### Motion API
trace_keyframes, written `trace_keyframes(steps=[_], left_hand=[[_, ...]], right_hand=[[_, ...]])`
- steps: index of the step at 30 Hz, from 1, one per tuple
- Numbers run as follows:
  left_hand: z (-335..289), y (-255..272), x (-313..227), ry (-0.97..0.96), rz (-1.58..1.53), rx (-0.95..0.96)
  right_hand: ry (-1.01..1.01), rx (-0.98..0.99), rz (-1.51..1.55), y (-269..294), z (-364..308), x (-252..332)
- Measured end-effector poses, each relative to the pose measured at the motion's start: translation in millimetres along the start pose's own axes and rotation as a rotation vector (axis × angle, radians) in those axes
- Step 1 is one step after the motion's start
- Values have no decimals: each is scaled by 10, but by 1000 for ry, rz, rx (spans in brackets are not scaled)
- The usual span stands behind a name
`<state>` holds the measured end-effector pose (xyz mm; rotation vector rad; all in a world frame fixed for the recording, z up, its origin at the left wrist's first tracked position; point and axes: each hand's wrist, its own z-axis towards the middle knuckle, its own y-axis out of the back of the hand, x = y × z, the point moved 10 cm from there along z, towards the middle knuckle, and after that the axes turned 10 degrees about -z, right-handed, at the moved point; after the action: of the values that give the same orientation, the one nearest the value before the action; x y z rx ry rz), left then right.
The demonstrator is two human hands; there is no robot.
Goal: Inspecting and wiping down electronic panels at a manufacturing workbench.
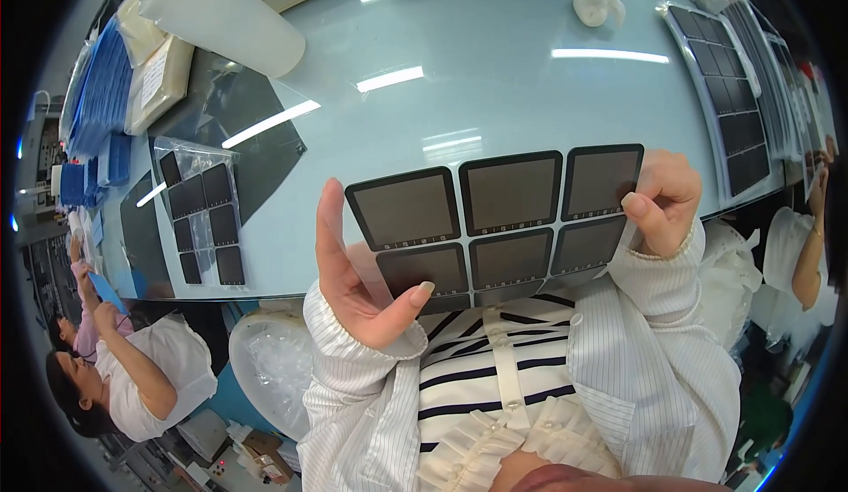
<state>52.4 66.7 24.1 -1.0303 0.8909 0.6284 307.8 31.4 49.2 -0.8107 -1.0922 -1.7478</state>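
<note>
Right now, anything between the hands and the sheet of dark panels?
Nothing visible: the left hand holds the panel sheet at its left side, thumb over the front, and the right hand grips its right edge.

My feed shows a glossy pale-blue worktable [495,94] carrying bright white strip-light reflections [609,55]; at the dim left rim, small blue lights [13,222] glow.

A sheet [508,193] is between left grip [360,293] and right grip [664,199]; on the tabletop [495,86], panels [217,186] left, cup [223,19] behind them, panel stack [738,130] right.
</note>
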Motion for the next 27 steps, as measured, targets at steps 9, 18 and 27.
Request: trace_keyframes(steps=[9, 18, 27], left_hand=[[44, 27, -42, -42, -4, -64], [26, 30, -65, -79, 36, -6], [24, 128, -100, -137, 9, -78]], right_hand=[[-93, -115, 84, -12, 9, -51], [-114, -140, 96, -37, -10, -70], [-65, -119, 233, -121, -1, -48]])
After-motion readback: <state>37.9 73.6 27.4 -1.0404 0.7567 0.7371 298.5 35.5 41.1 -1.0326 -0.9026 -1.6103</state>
